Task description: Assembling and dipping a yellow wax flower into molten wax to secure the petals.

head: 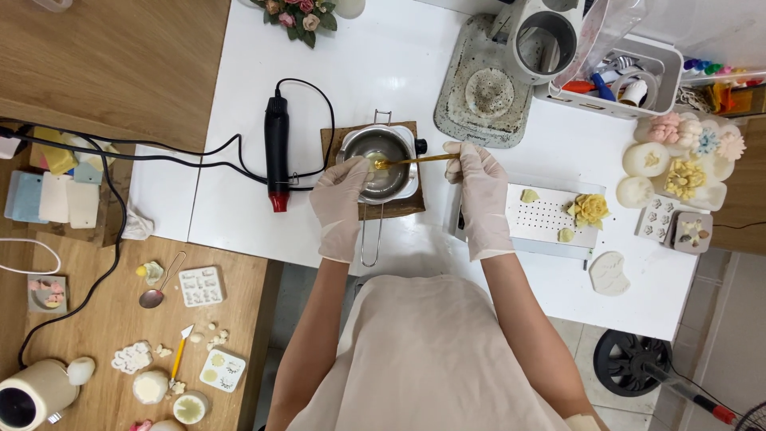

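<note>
White bench (239, 199), wood bench beside it. Small metal pot (383, 160) on wooden block (405, 206) at centre. Left hand (341, 203) cupped on pot rim, grip closed against it. Right hand (476, 179) pinches thin yellow stick (411, 160) — tip in pot. Best: steady pot, stir slow, keep tip low. Black heat gun (276, 152) just left, cord looping near pot. Perforated tray (550, 217) with yellow flower (589, 209) beside right wrist — elbow room tight.
</note>
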